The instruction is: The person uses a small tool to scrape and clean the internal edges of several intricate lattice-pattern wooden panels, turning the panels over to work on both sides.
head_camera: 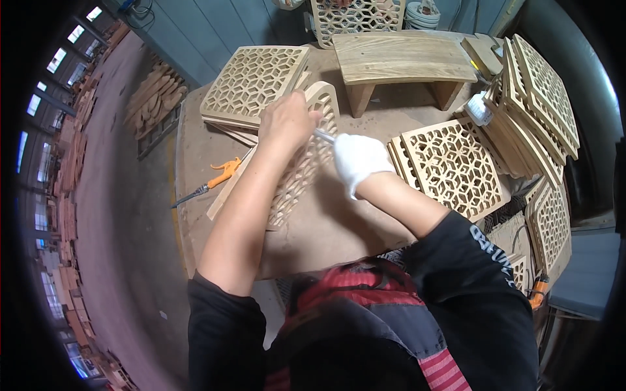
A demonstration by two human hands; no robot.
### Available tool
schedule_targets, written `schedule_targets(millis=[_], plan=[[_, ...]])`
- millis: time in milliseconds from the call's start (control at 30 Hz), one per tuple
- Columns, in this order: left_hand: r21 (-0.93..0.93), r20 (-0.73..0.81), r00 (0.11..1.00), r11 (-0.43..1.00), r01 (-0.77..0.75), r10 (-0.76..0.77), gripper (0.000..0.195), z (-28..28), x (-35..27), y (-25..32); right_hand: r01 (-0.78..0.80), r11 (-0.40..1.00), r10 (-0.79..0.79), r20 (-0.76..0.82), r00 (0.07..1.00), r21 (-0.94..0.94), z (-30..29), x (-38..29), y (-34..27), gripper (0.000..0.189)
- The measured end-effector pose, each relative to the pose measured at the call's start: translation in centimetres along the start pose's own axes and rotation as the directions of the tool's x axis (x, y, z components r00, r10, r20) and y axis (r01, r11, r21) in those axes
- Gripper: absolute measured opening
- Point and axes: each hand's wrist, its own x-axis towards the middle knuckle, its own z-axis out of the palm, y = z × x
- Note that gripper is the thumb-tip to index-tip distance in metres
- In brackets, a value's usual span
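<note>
A wooden lattice panel [305, 166] with rounded corners stands tilted on the bench in front of me. Bare, my left hand [288, 119] grips its upper part near the rim. A white glove covers my right hand [361, 159], which is closed around a thin grey rod-like tool [324, 136]; its far end meets the panel beside my left fingers, and its tip is hidden. Behind my left hand lies a stack of lattice panels [257, 80]. An orange air blow gun [225, 173] rests at the panel's left.
A low wooden bench stool [403, 56] stands at the back. More lattice panels [455, 166] lie at right, beside tall leaning stacks [547, 93]. A white brush [479, 108] rests against them. The workbench edge [337, 268] runs before my apron. Another person's hand holds a panel [359, 22] at the far side.
</note>
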Motion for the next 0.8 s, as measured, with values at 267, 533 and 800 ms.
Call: schedule_targets(millis=[267,533,800], plan=[[0.015,-0.023,0.996,0.997,-0.080,0.081,0.046,0.3,0.0,1.4,0.066,0.992,-0.053,-0.116,0.992,0.109,2.5,3.5,0.4,0.029],[0.016,-0.028,0.998,0.999,-0.049,0.050,0.048,-0.4,-0.1,1.5,0.022,0.980,-0.021,-0.006,1.000,0.197,-0.1,1.7,1.2,0.033],[0.012,0.006,0.999,0.999,0.034,-0.034,0.046,-0.2,0.0,0.7,0.021,0.976,-0.052,0.136,0.989,0.215,0.3,-1.8,2.7,0.031]])
